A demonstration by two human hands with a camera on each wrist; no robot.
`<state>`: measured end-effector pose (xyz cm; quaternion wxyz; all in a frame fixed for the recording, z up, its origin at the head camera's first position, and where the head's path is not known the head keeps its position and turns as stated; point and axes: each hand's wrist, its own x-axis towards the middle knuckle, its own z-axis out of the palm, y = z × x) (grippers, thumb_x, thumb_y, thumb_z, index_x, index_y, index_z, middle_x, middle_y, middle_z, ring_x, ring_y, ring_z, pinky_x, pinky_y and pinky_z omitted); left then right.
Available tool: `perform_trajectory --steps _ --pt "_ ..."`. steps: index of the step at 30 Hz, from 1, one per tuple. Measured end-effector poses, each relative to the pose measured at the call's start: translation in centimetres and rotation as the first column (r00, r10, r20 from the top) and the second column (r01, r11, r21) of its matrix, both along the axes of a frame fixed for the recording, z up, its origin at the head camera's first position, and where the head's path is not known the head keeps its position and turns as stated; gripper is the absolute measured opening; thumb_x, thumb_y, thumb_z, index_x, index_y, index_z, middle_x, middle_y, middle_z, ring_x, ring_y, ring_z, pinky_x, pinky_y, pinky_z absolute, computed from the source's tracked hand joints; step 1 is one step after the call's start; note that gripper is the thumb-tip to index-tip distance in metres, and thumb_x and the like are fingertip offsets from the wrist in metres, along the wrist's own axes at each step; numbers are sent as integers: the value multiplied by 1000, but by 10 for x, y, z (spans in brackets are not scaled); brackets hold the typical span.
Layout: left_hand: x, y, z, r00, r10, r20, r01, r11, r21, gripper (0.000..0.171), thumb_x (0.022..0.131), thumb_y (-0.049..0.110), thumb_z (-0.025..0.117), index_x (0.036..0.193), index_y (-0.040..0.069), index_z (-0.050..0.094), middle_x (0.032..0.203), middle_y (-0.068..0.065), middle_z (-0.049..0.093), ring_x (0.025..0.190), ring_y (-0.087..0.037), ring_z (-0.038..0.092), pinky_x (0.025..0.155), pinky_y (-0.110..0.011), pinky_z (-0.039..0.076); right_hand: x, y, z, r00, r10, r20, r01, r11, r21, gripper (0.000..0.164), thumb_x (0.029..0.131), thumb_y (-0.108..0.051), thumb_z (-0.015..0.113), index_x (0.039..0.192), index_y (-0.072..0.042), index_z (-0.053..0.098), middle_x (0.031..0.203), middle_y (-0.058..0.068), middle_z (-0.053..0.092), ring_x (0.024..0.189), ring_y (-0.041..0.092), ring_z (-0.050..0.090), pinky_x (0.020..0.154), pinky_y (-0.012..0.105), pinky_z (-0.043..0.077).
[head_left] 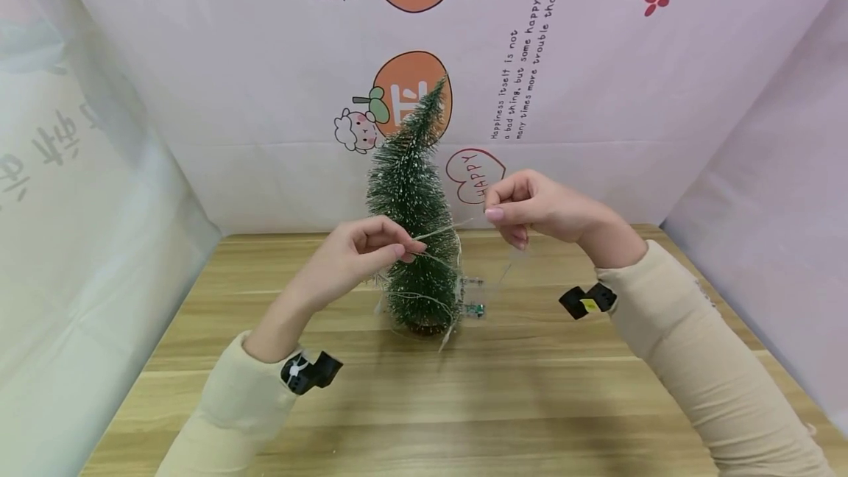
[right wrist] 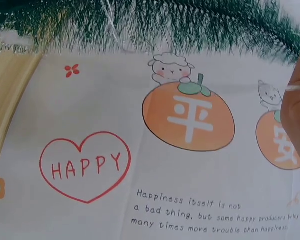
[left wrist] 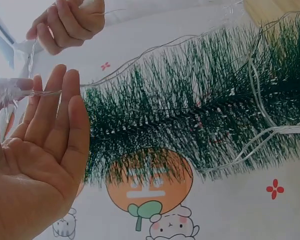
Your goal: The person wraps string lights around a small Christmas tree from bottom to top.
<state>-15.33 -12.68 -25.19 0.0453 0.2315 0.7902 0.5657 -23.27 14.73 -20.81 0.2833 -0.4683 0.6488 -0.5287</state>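
A small green artificial Christmas tree (head_left: 411, 190) with white-flecked bristles stands upright on the table. A thin, clear string of lights (left wrist: 165, 46) winds round it. In front of the tree, my left hand (head_left: 358, 252) pinches the string between thumb and fingers. My right hand (head_left: 539, 208), raised to the right of the tree, pinches another stretch; the left wrist view shows this strand hanging from the right hand's fingers (left wrist: 35, 30). Only an edge of the right hand (right wrist: 296, 112) enters the right wrist view, so its grip is hidden there.
A small clear case with a green part (head_left: 475, 309) lies at the tree's right side. The wooden table (head_left: 530, 403) meets a printed white cloth backdrop (head_left: 583, 94) behind, with cloth walls on both sides. Black wrist cameras (head_left: 311, 372) sit on both cuffs.
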Motion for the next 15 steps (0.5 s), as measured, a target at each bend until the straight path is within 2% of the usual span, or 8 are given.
perform_trajectory --steps 4,7,11,15 --pt "-1 -3 1 1000 -11 12 11 1000 11 20 97 10 50 111 0 60 121 -16 67 103 -16 68 95 -44 52 -1 5 3 999 42 -30 -42 999 2 23 96 -13 53 73 -14 59 64 -10 58 55 9 51 58 27 48" --pt "0 -4 3 999 -36 25 36 999 24 20 98 9 48 112 -1 58 123 -18 65 105 -22 68 97 -45 51 -1 9 7 996 60 -62 -59 998 18 24 96 -11 50 73 -12 57 69 -10 60 64 12 56 67 28 50" --pt "1 -5 5 995 -90 36 89 995 46 21 100 8 45 114 -4 56 124 -22 63 106 -33 67 98 -46 51 0 14 12 995 44 -92 -42 999 15 25 98 -9 47 76 -13 58 77 -8 59 84 16 61 84 29 51" --pt "1 -7 7 988 -143 53 140 989 56 22 100 9 43 114 -4 54 121 -26 63 103 -35 68 94 -43 54 0 16 14 996 4 -90 -3 1000 8 27 99 -7 47 82 -14 66 90 -5 64 97 15 60 93 26 48"
